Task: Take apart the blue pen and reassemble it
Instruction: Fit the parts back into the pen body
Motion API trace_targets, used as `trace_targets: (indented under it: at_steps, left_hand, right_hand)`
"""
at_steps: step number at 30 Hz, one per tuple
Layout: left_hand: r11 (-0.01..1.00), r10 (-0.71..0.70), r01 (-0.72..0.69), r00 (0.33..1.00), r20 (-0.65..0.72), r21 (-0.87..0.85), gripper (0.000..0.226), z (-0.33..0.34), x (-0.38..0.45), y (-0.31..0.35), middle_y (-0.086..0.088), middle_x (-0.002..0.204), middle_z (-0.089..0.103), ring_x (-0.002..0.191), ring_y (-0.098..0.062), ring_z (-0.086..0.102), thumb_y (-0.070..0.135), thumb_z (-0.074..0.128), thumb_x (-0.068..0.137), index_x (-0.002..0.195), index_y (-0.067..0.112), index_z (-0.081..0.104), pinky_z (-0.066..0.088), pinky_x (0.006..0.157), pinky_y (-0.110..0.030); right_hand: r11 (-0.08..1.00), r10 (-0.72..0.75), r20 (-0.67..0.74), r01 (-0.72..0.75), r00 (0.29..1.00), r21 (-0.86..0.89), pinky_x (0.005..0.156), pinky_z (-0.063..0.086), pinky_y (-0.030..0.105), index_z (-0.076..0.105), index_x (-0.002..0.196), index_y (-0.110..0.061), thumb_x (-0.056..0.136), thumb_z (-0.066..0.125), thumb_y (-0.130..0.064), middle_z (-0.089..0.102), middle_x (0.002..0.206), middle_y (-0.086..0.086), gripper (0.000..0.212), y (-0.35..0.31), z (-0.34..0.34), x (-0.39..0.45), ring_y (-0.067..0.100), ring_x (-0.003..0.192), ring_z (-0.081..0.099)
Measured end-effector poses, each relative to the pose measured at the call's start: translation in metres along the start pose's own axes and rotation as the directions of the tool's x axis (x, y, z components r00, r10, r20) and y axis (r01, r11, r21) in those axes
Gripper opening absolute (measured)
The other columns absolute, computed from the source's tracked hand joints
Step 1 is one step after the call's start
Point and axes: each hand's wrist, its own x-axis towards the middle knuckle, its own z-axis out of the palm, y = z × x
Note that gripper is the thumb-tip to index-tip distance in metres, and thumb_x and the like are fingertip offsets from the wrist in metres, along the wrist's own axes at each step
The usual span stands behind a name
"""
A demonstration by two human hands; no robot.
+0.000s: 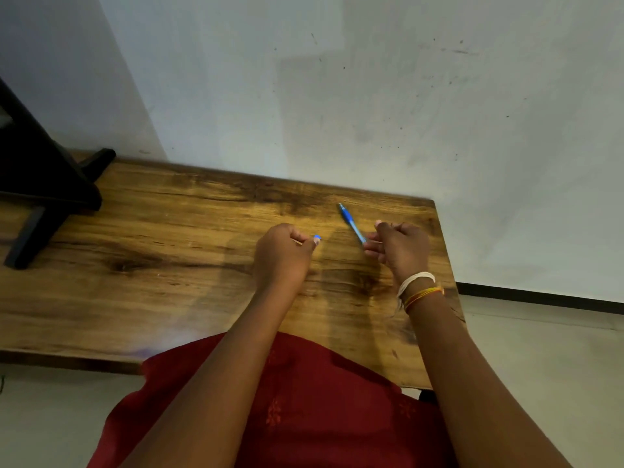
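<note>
above the wooden tabletop [169, 265], the right hand [400, 248] pinches the blue pen barrel [351, 222] while the left hand [282, 253] pinches a small blue pen piece [317, 237].

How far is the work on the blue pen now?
Done: a small blue piece is off the pen barrel. In hand: the left hand pinches that piece, and the right hand holds the barrel above the wooden table. Left: any further dismantling, then reassembly.
</note>
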Motion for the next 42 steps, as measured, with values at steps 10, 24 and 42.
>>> trace_targets:
  at_steps: [10,24,42]
  left_hand:
    - [0.979,-0.116,0.144,0.977,0.18,-0.147,0.018,0.071,0.0,0.028,-0.001,0.067,0.07,0.042,-0.011,0.064,0.028,0.067,0.087,0.075,0.015,0.064,0.043,0.035,-0.018]
    - [0.947,-0.307,0.319,0.931,0.195,-0.029,0.018,0.096,0.041,0.052,-0.011,0.074,0.071,0.055,-0.023,0.07,0.018,0.071,0.08,0.089,0.002,0.066,0.059,0.053,-0.034]
    - [0.064,-0.275,0.473,0.855,0.44,-0.879,0.014,0.004,0.017,0.028,-0.015,0.092,0.067,0.079,-0.025,0.069,0.011,0.054,0.095,0.101,-0.001,0.058,0.06,0.058,-0.032]
  right_hand:
    - [0.845,-0.415,-0.174,0.308,0.893,-0.437,0.066,0.042,0.018,0.064,0.082,-0.014,0.089,0.065,-0.022,0.062,0.08,-0.001,0.011,0.013,-0.02,0.004,0.01,0.071,0.056]
    - [0.848,-0.397,-0.131,0.308,0.908,-0.432,0.057,0.036,0.01,0.069,0.086,-0.01,0.088,0.065,-0.023,0.062,0.077,-0.004,0.014,0.015,-0.02,0.012,0.011,0.074,0.059]
    - [0.909,-0.36,0.227,0.395,0.905,-0.132,0.053,0.059,0.032,0.067,0.071,-0.019,0.081,0.071,-0.011,0.066,0.063,0.002,0.014,-0.002,0.004,-0.028,0.017,0.058,0.067]
